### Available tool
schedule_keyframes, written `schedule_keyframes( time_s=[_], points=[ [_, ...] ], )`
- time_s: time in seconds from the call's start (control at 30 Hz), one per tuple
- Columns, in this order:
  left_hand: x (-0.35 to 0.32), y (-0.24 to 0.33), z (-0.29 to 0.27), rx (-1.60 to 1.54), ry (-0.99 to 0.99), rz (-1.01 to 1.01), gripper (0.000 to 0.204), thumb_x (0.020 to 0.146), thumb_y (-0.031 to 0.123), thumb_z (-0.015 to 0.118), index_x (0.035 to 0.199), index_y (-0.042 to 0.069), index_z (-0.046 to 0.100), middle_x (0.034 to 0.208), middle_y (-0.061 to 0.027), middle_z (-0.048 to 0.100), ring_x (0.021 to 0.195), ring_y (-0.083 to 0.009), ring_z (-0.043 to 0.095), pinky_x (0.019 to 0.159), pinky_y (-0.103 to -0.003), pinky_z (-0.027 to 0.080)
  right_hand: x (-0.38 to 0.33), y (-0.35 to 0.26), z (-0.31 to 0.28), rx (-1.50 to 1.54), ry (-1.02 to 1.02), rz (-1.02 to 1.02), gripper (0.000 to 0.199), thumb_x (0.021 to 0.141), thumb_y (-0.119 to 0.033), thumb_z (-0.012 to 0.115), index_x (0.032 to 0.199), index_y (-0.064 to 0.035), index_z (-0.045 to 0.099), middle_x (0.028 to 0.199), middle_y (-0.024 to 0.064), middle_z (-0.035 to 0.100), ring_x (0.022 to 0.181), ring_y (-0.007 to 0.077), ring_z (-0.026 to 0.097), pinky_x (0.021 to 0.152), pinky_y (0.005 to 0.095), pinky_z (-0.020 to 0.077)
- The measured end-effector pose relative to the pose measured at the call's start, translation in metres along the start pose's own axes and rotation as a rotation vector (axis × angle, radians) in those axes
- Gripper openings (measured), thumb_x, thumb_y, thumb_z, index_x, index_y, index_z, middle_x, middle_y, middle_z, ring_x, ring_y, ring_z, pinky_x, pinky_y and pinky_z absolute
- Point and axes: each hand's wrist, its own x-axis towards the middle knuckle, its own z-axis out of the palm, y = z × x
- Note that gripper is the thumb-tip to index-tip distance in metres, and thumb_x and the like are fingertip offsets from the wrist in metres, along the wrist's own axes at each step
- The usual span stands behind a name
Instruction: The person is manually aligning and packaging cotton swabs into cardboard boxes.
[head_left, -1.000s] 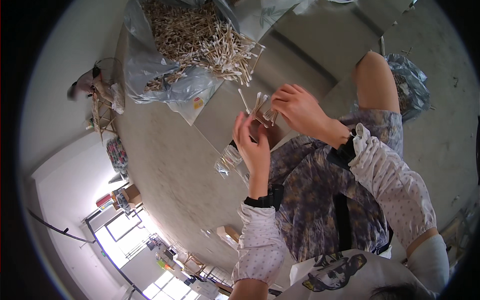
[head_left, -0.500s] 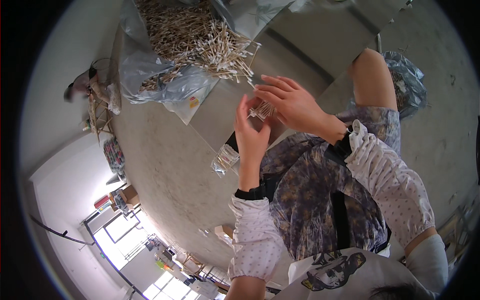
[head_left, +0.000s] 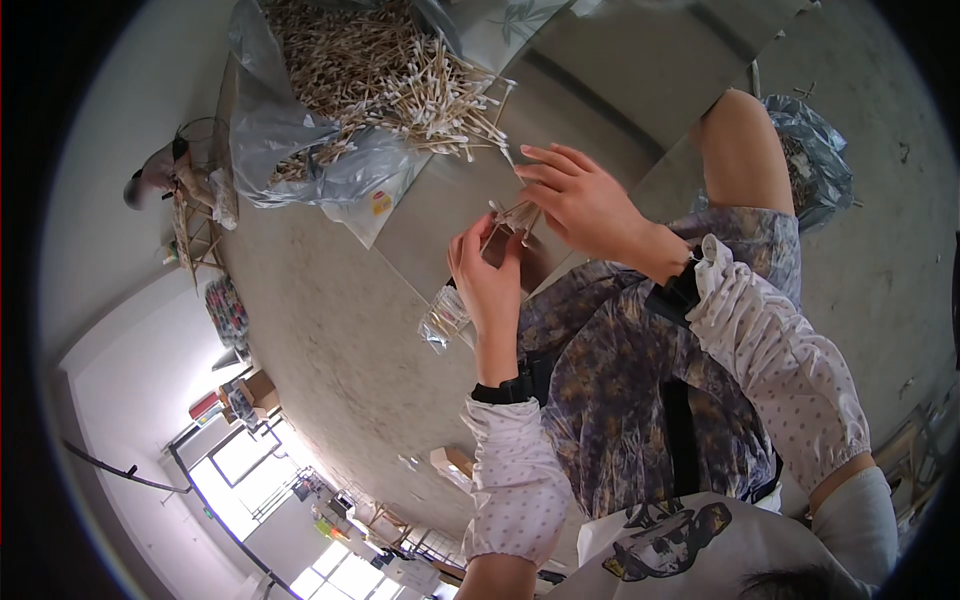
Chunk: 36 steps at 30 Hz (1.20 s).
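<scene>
A loose, fanned bundle of cotton swabs (head_left: pixel 516 216) lies between my hands above the edge of a smooth brown tabletop (head_left: pixel 415 240). My left hand (head_left: pixel 487 278) has thumb and fingertips closed on the bundle's near-left side. Over its right side is my right hand (head_left: pixel 588 207), with the upper fingers stretched out toward the far left. The swabs run in under its palm, where the thumb is hidden. Beyond the hands, a large heap of cotton swabs (head_left: pixel 385 85) spills from a grey plastic bag (head_left: pixel 265 140), its loose ends close to my right fingertips.
A clear pack of swabs (head_left: pixel 444 317) is beside my left wrist. On the floor at the right stands a grey bag (head_left: pixel 820 165) with swabs inside. Another person (head_left: pixel 165 172) is at the far left, by a wooden stand (head_left: pixel 190 230). A cardboard box (head_left: pixel 452 464) lies on the floor.
My left hand has shifted slightly left and down, its fingers drawing in. The swabs between the hands look more fanned out. My right hand stays nearly in place.
</scene>
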Motion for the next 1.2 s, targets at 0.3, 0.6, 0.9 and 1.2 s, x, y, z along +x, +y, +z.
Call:
schedule_keyframes(
  time_s=[0.3,0.6,0.9,1.2],
  points=[
    [-0.001,-0.022,0.002,-0.180,-0.007,-0.200,0.029,0.086,-0.002,0.064,0.115,0.001,0.064,0.094,-0.0079,0.064,0.080,-0.0185,0.061,0.075,-0.032,0.050,0.001,0.000,0.006,0.024,0.088,0.024,0.024,0.076,-0.008,0.066,0.100,-0.0065,0.066,0.127,0.0060,0.062,0.134,0.0241,0.047,0.114,0.0429,0.0365],
    [-0.001,0.076,-0.022,-0.879,-0.281,-0.380,0.030,0.097,0.005,0.060,0.125,-0.004,0.061,0.100,-0.0031,0.062,0.076,-0.0072,0.054,0.068,-0.023,0.047,-0.002,0.009,0.007,-0.011,0.109,0.065,0.027,0.075,-0.012,0.065,0.102,-0.0065,0.067,0.126,0.0066,0.062,0.130,0.0244,0.050,0.113,0.0403,0.0374],
    [-0.009,0.202,0.000,-0.911,-0.302,0.202,0.051,0.089,0.008,0.070,0.136,0.002,0.050,0.112,-0.0104,0.060,0.108,-0.0193,0.058,0.098,-0.035,0.045,0.002,-0.001,0.012,0.066,0.074,0.044,0.025,0.082,-0.010,0.066,0.107,-0.0087,0.066,0.131,0.0035,0.058,0.133,0.0248,0.047,0.111,0.0417,0.0397],
    [-0.008,0.037,-0.010,-0.074,0.005,-0.161,0.041,0.085,0.002,0.066,0.124,0.001,0.054,0.107,-0.0142,0.058,0.098,-0.0294,0.059,0.088,-0.041,0.048,0.003,-0.002,-0.002,0.039,0.057,0.063,0.028,0.077,-0.009,0.067,0.105,-0.0081,0.067,0.124,0.0044,0.062,0.127,0.0246,0.051,0.107,0.0390,0.0409]
  ],
)
